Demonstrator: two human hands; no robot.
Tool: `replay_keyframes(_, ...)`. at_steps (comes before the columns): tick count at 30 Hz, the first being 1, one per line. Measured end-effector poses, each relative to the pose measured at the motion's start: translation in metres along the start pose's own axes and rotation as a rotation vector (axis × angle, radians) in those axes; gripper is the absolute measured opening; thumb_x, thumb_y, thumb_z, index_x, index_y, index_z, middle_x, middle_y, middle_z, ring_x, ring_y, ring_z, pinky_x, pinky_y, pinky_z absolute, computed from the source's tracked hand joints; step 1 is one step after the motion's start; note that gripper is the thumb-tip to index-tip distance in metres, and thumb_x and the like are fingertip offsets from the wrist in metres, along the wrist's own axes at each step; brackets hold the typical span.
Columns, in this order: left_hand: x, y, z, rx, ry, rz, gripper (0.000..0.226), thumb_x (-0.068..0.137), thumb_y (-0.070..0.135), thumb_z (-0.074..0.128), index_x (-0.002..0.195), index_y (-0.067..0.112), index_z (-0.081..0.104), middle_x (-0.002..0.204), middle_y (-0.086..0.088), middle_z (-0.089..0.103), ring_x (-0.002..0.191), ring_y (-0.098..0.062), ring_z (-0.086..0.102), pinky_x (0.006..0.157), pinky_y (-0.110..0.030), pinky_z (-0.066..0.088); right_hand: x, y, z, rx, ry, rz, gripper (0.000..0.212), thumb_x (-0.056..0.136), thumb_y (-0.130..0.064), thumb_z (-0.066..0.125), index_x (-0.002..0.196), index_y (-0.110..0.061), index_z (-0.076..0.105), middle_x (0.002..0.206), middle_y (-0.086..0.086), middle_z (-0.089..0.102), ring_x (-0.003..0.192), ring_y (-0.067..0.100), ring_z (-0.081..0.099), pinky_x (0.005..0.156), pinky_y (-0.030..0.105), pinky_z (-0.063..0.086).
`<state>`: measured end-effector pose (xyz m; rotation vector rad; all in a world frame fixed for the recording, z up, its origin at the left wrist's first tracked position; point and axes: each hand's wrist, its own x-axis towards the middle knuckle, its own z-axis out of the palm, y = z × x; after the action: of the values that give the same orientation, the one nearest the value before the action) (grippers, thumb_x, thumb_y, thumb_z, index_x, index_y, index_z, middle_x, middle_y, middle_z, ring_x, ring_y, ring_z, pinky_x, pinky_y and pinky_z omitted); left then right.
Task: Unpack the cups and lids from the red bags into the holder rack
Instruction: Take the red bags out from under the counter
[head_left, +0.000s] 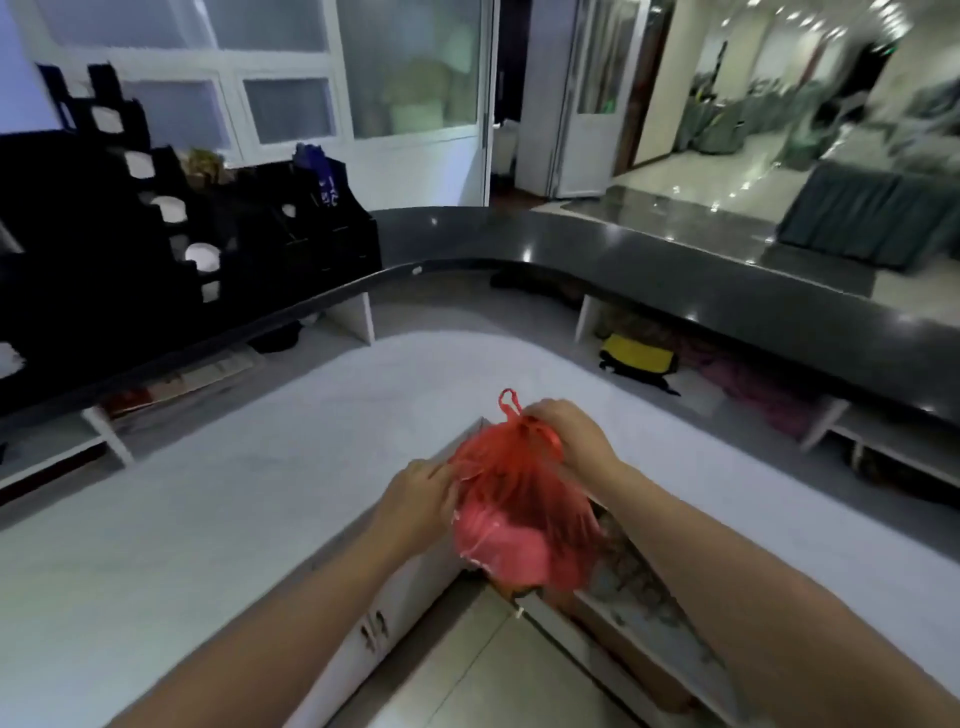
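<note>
The red bag (511, 499), still knotted, hangs over the counter (260, 493) corner at 6 o'clock, left hand (415, 499) pinching its side, right hand (566, 431) gripping the knot; untying looks next, rack (104, 249) at 10 o'clock.

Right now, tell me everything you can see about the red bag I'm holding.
The red bag is thin, translucent plastic, bulging at the bottom with pale contents too blurred to identify. Its top is gathered and tied shut, with a small handle loop sticking up. It is held in the air above the inner corner of the white counter. The right hand grips the knotted top; the left hand pinches the plastic on its side.
</note>
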<state>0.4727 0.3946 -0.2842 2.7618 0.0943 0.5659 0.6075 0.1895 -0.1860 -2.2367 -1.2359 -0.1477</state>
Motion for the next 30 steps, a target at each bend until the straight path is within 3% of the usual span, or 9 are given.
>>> replay_keyframes(5,0.111,-0.016,0.016,-0.071,0.010,0.072,0.022,0.098,0.019,0.056,0.112,0.012,0.071,0.103,-0.008,0.071,0.090,-0.030,0.061,0.078,-0.040,0.052,0.078,0.059,-0.040,-0.070,0.118,0.155,0.019,0.086,-0.003,0.066,0.104,-0.004,0.072,0.097,0.016,0.069,0.092,0.039,0.064,0.079,0.049,0.051)
replay_keyframes(12,0.231,-0.026,0.038,-0.088,-0.068,0.186,0.025,0.102,0.026,0.048,0.104,0.014,0.071,0.099,-0.005,0.070,0.090,-0.026,0.060,0.079,-0.041,0.051,0.148,0.128,-0.065,-0.127,0.201,0.351,0.016,0.091,-0.015,0.065,0.105,-0.015,0.072,0.099,0.004,0.067,0.092,0.029,0.064,0.077,0.044,0.052)
replay_keyframes(19,0.300,-0.032,0.073,-0.012,-0.148,0.208,0.030,0.101,0.026,0.045,0.103,0.013,0.072,0.101,-0.003,0.070,0.093,-0.022,0.060,0.082,-0.039,0.050,0.201,0.202,-0.069,-0.229,0.145,0.443,0.016,0.090,-0.023,0.058,0.103,-0.017,0.067,0.099,0.006,0.068,0.093,0.034,0.064,0.074,0.044,0.054)
replay_keyframes(23,0.329,-0.031,0.087,0.044,-0.231,0.164,0.034,0.101,0.029,0.038,0.105,0.017,0.070,0.104,0.001,0.068,0.095,-0.019,0.058,0.085,-0.037,0.049,0.225,0.234,-0.084,-0.253,0.090,0.601,0.025,0.093,-0.039,0.050,0.082,-0.018,0.057,0.084,0.005,0.065,0.079,0.033,0.062,0.062,0.040,0.051)
replay_keyframes(27,0.359,-0.023,0.093,0.018,-0.201,0.146,0.031,0.100,0.028,0.041,0.104,0.018,0.070,0.102,0.003,0.068,0.093,-0.019,0.058,0.082,-0.037,0.050,0.252,0.252,-0.101,-0.289,-0.092,0.720,0.026,0.086,-0.043,0.061,0.077,-0.019,0.057,0.077,0.002,0.061,0.068,0.025,0.060,0.057,0.032,0.046)
replay_keyframes(30,0.373,-0.020,0.096,0.014,-0.165,0.152,0.028,0.100,0.026,0.044,0.101,0.016,0.070,0.098,0.003,0.068,0.091,-0.018,0.057,0.081,-0.036,0.049,0.266,0.259,-0.101,-0.222,-0.122,0.812,0.023,0.080,-0.039,0.067,0.077,-0.017,0.061,0.076,0.002,0.064,0.064,0.022,0.062,0.053,0.028,0.046)
